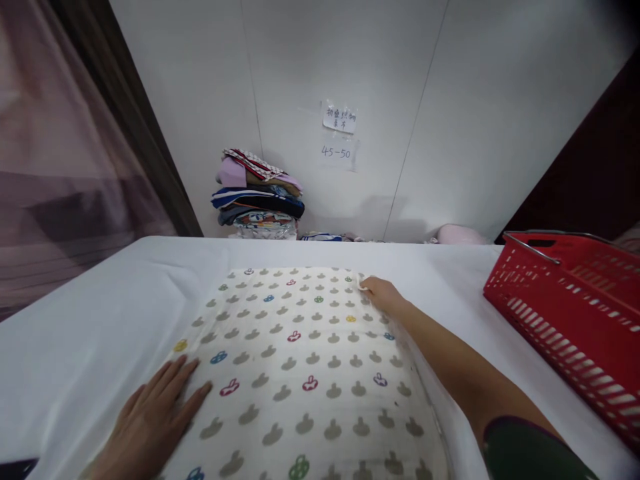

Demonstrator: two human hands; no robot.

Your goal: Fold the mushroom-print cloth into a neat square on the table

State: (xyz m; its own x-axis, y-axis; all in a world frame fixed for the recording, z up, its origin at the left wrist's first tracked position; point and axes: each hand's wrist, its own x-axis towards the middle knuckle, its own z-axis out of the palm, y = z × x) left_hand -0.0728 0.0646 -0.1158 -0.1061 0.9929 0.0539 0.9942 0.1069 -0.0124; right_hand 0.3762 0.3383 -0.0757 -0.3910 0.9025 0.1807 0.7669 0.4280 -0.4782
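On the white tabletop (pixel 100 327), a printed cloth (pixel 310 363) lies spread out

Across the middle of the tabletop, the printed cloth shows rows of grey mushroom-like shapes on cream, with scattered red, blue, green, yellow and purple ones. Its near end runs out of view at the bottom. The left hand (pixel 155 410) rests palm down at its left edge, fingers extended side by side and thumb held apart, gripping nothing. The right hand (pixel 383 293) reaches to the far right corner, fingers curled in a pinch on the fabric's edge. A dark green sleeve (pixel 530 453) covers part of that arm.

To the right stands a red basket (pixel 565 300) with slotted sides and a metal handle, well apart from the cloth. Beyond the tabletop's far edge, left of centre, a pile of folded fabrics (pixel 257 193) rises before a pale wall (pixel 350 53). Two paper notes (pixel 340 119) are stuck there, one above the other; the lower reads "45-50". A pinkish curtain (pixel 65 167) hangs at the left.
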